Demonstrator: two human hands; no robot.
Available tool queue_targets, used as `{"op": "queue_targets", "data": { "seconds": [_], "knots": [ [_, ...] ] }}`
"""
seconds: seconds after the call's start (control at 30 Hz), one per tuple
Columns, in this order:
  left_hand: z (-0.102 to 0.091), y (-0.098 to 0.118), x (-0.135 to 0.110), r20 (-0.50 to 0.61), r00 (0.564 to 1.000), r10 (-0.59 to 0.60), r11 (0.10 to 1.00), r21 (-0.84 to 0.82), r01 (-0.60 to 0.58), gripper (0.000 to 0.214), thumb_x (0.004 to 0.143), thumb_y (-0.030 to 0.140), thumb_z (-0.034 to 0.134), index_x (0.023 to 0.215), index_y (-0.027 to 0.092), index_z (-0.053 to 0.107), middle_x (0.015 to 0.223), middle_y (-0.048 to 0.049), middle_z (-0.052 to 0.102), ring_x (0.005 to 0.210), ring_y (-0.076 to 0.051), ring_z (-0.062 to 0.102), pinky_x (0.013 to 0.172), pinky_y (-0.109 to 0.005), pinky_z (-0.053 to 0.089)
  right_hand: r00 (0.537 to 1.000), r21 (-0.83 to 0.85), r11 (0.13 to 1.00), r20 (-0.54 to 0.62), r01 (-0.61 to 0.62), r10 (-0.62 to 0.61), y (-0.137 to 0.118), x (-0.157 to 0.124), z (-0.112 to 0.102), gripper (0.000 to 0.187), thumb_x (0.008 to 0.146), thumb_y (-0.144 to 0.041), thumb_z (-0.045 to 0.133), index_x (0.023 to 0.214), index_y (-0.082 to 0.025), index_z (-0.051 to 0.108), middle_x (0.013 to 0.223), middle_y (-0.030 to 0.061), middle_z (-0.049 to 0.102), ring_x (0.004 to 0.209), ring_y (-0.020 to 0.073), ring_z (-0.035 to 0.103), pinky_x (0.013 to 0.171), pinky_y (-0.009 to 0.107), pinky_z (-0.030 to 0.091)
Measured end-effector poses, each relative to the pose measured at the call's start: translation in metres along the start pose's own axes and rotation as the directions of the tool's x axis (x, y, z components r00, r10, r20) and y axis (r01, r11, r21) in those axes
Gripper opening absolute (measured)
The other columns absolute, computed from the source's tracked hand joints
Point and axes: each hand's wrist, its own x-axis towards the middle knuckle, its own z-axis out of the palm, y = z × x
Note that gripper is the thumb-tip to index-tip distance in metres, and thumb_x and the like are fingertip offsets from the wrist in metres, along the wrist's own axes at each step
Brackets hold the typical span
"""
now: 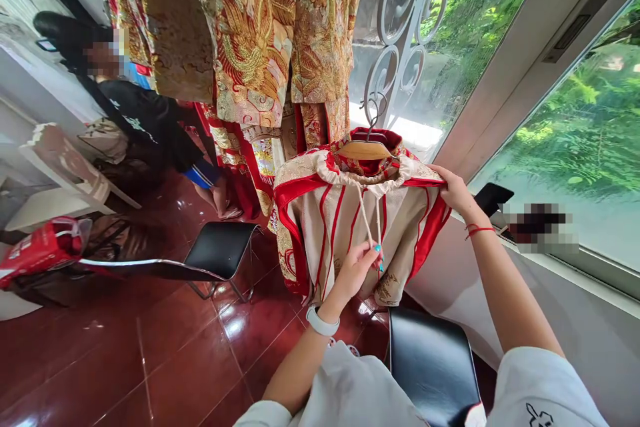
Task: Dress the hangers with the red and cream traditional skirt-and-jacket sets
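A cream garment with red stripes and red trim (327, 227) hangs on a wooden hanger (361, 149), whose metal hook rises against the window ironwork. Its gathered top edge carries a cream drawstring (365, 213) with two ends hanging down. My left hand (356, 271), with turquoise nails and a pale wristband, is closed around the lower ends of the drawstring. At the garment's right top corner, my right hand (454, 191) grips the red-trimmed edge; some of its fingers are hidden behind the cloth. A red patterned collar shows behind the drawstring edge.
Gold and red embroidered garments (255, 33) hang just behind. Black chairs stand below (433, 363) and at left (223, 247). A dark phone-like object (494, 198) rests by the window sill. A person in black (145, 113) bends at the left, near a red bag (40, 250).
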Motion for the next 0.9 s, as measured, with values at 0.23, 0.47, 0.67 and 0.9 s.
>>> {"op": "queue_targets", "data": {
  "seconds": [0.23, 0.47, 0.67, 0.9],
  "knots": [
    [0.012, -0.03, -0.053, -0.07, 0.992, -0.106, 0.993, -0.056, 0.103, 0.058, 0.081, 0.078, 0.054, 0.071, 0.021, 0.045, 0.06, 0.0046, 0.041, 0.056, -0.01, 0.037, 0.056, -0.026, 0.031, 0.991, -0.151, 0.989, -0.132, 0.002, -0.022, -0.036, -0.049, 0.013, 0.085, 0.072, -0.014, 0.051, 0.156, -0.017, 0.035, 0.149, 0.0182, 0.047, 0.142, 0.0383, 0.041, 0.118, 0.06, 0.032],
    [0.012, -0.004, -0.064, -0.081, 0.992, -0.092, 0.994, -0.066, 0.087, 0.055, 0.082, 0.073, 0.058, 0.071, 0.02, 0.052, 0.061, 0.0031, 0.045, 0.058, -0.011, 0.042, 0.059, -0.026, 0.035, 0.922, 0.492, 0.78, 0.202, -0.387, 0.33, -0.147, -0.083, 0.076, 0.041, 0.092, -0.052, 0.047, 0.117, -0.026, 0.067, 0.103, 0.011, 0.07, 0.095, 0.028, 0.067, 0.086, 0.045, 0.055],
    [-0.001, -0.014, -0.063, 0.006, 0.983, -0.183, 0.981, -0.069, 0.183, 0.053, 0.078, 0.07, 0.063, 0.071, 0.018, 0.058, 0.064, -0.0004, 0.055, 0.06, -0.013, 0.05, 0.061, -0.027, 0.038, 0.792, 0.715, 0.377, 0.605, -0.588, 0.089, -0.179, -0.044, 0.112, 0.039, 0.079, -0.058, 0.072, 0.094, -0.022, 0.072, 0.087, 0.0052, 0.073, 0.077, 0.0168, 0.067, 0.075, 0.03, 0.053],
    [-0.024, -0.04, -0.072, 0.011, 0.976, -0.217, 0.974, -0.058, 0.218, 0.058, 0.078, 0.075, 0.059, 0.07, 0.017, 0.061, 0.064, -0.0022, 0.058, 0.061, -0.014, 0.052, 0.065, -0.028, 0.04, 0.765, 0.714, 0.307, 0.638, -0.63, 0.086, -0.18, -0.038, 0.115, 0.032, 0.081, -0.049, 0.074, 0.096, -0.022, 0.069, 0.075, -0.0004, 0.068, 0.067, 0.0141, 0.065, 0.067, 0.028, 0.053]
  ]
}}
